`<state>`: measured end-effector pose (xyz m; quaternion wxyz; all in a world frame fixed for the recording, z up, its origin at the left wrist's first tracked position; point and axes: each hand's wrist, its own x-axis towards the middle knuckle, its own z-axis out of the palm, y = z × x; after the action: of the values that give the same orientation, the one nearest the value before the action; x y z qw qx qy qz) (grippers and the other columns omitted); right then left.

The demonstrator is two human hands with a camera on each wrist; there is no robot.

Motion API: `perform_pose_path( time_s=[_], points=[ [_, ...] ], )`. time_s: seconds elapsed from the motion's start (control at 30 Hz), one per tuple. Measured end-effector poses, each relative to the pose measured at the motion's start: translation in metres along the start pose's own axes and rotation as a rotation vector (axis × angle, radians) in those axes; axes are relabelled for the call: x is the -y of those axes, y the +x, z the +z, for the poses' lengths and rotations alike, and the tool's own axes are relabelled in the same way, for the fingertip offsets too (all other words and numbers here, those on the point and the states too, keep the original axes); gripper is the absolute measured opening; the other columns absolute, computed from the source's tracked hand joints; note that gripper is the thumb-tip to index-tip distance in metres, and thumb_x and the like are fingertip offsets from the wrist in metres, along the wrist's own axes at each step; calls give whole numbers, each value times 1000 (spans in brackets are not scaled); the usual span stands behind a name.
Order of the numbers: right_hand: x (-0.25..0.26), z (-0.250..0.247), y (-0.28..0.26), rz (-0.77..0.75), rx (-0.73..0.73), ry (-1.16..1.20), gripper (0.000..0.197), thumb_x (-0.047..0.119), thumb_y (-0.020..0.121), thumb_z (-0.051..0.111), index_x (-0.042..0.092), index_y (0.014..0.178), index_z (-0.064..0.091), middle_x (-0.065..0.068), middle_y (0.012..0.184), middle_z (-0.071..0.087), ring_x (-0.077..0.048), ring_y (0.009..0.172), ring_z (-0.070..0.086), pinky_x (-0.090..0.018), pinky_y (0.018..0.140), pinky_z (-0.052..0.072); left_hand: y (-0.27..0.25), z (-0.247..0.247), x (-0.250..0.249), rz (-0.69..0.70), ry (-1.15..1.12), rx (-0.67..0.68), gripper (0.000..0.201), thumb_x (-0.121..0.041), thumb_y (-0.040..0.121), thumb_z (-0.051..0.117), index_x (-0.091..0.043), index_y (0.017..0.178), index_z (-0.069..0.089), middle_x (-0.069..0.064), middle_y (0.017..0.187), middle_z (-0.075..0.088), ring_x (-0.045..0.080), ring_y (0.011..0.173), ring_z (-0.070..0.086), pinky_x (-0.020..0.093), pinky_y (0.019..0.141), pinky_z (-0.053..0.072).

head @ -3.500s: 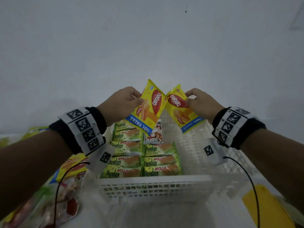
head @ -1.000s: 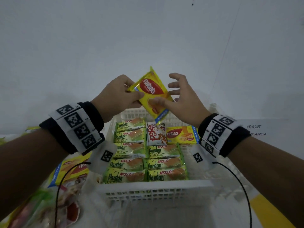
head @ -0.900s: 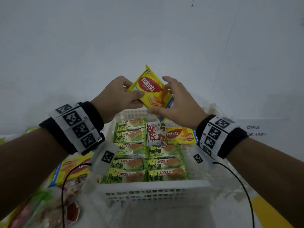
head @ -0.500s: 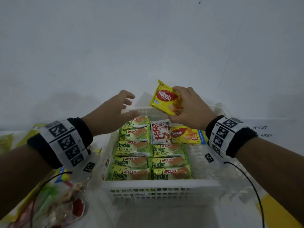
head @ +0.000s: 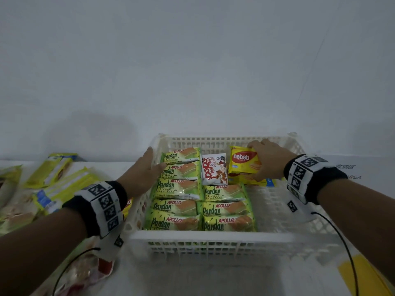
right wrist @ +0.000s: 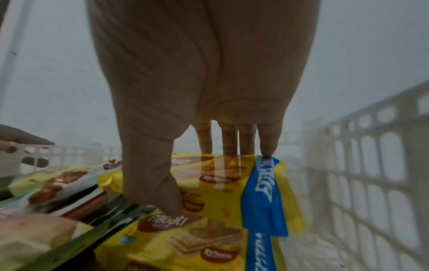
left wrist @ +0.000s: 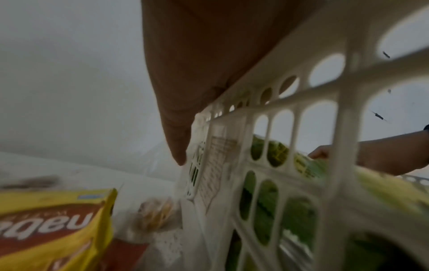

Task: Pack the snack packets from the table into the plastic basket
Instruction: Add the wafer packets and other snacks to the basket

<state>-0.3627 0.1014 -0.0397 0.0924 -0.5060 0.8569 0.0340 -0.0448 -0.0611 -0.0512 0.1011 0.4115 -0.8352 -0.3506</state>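
A white plastic basket (head: 211, 239) stands in front of me. Several green Pandan packets (head: 177, 186) and a white Popo packet (head: 214, 169) lie in it. At its back right, my right hand (head: 259, 161) holds a yellow Nabati packet (head: 243, 161), thumb at the near edge and fingers over the far edge. In the right wrist view that packet (right wrist: 220, 192) lies on a second Nabati packet (right wrist: 185, 243), with my right hand (right wrist: 199, 179) over it. My left hand (head: 155, 159) rests flat on the basket's left rim and holds nothing; the left wrist view shows its palm (left wrist: 197, 73) on the rim (left wrist: 301, 102).
More yellow and green snack packets (head: 53, 184) lie on the table left of the basket, one Nabati packet (left wrist: 53, 220) right beside its wall. The basket's right half (head: 284, 212) shows bare floor. A yellow sheet (head: 359, 272) lies at the front right. A wall stands close behind.
My left hand passed the Nabati packet to my right hand, let go and dropped onto the basket's left rim. My right hand lowered the packet into the basket's back right.
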Motion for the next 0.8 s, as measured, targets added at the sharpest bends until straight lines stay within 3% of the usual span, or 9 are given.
perform_pose_path(
  time_s=[0.07, 0.13, 0.2, 0.23, 0.3, 0.43, 0.53, 0.7, 0.8],
  points=[
    [-4, 2, 1, 16, 31, -22, 99, 43, 69, 87, 27, 148, 29, -4, 135, 42, -27, 114, 51, -45, 91, 54, 0, 3, 2, -8, -26, 0, 66, -36, 109, 38, -12, 161, 5, 8, 166, 24, 16, 139, 37, 25, 104, 32],
    [-7, 4, 3, 29, 66, -48, 99, 38, 69, 88, 27, 147, 30, -6, 134, 43, -28, 112, 52, -45, 90, 54, 1, 5, 3, -8, -46, -13, 56, -34, 110, 37, -14, 157, 15, 7, 153, 44, 15, 118, 50, 17, 83, 42],
    [-8, 6, 5, 34, 91, -63, 98, 36, 69, 89, 27, 147, 30, -6, 133, 42, -29, 110, 52, -46, 90, 55, 2, 7, 3, -1, -62, -29, 49, -33, 110, 37, -15, 153, 22, -1, 137, 51, 11, 104, 49, 13, 68, 38],
    [-8, 7, 6, 33, 96, -67, 97, 35, 69, 89, 27, 147, 31, -6, 134, 41, -29, 110, 53, -46, 90, 55, 3, 8, 5, 4, -63, -36, 48, -32, 110, 37, -16, 153, 23, -2, 135, 51, 10, 103, 48, 16, 68, 38],
    [-6, 9, 8, 26, 105, -59, 97, 35, 71, 88, 27, 148, 30, -6, 136, 40, -30, 113, 54, -46, 90, 55, 5, 9, 7, 4, -70, -47, 51, -32, 110, 37, -17, 156, 20, -1, 136, 47, 10, 110, 44, 26, 83, 40],
    [-1, 15, 12, -17, 125, -49, 96, 44, 74, 86, 27, 151, 32, -5, 138, 43, -28, 119, 54, -45, 98, 52, 9, 7, 13, 4, -45, -56, 57, -34, 110, 35, -20, 160, 12, 0, 159, 35, 18, 134, 43, 34, 105, 34],
    [4, 19, 15, -32, 130, -31, 93, 41, 77, 84, 25, 153, 32, -6, 138, 44, -28, 120, 54, -40, 99, 50, 9, 7, 16, -11, -32, -59, 56, -33, 110, 34, -22, 160, 12, 6, 163, 32, 27, 144, 38, 40, 114, 31],
    [8, 21, 17, -45, 112, -19, 92, 40, 78, 84, 26, 153, 34, -8, 138, 45, -29, 122, 53, -42, 102, 47, 6, 10, 11, -26, -71, -68, 52, -29, 111, 33, -15, 159, 17, 6, 161, 33, 18, 139, 37, 26, 102, 26],
    [7, 25, 15, -48, 81, -43, 93, 42, 78, 84, 29, 155, 33, -9, 142, 41, -31, 128, 46, -44, 104, 44, 9, 10, 17, -16, -87, -80, 61, -37, 110, 33, -19, 163, 9, -4, 169, 14, 12, 153, 16, 23, 114, 14]
  ],
)
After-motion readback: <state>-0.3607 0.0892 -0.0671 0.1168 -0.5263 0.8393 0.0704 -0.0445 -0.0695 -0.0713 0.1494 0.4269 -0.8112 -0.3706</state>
